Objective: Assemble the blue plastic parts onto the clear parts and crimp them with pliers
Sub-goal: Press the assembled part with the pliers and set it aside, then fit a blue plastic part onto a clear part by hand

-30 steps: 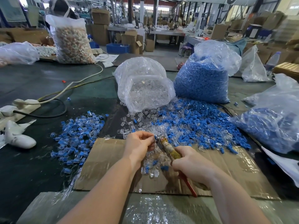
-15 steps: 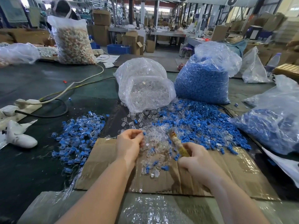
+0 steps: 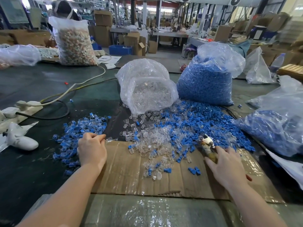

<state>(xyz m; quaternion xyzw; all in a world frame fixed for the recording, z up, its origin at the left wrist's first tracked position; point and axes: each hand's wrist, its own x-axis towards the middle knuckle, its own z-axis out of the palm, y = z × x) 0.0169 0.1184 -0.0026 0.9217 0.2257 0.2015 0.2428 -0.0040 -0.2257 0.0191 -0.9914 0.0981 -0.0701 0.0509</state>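
Head view: both forearms reach forward from the bottom edge over a sheet of cardboard point(image 3: 124, 174) on the dark desk point(image 3: 32, 169). The left hand point(image 3: 91, 149) sits back-up at the cardboard's left corner, just beside a heap of joined blue-and-clear pieces point(image 3: 77, 133); its fingers point(image 3: 98, 136) are curled in with the tips drawn together, and whether they pinch anything is hidden by the hand itself. The right hand point(image 3: 227, 167) lies near the cardboard's right side, fingers wrapped around the pliers point(image 3: 207, 148), whose worn head pokes out ahead of the knuckles while only a red tip of the handle shows behind the wrist. Between the hands lie the loose clear parts point(image 3: 152, 141), mixed with the blue parts point(image 3: 201, 123) that spread to the right. Behind them stand a bag of clear parts point(image 3: 147, 89) and a bag of blue parts point(image 3: 208, 81).
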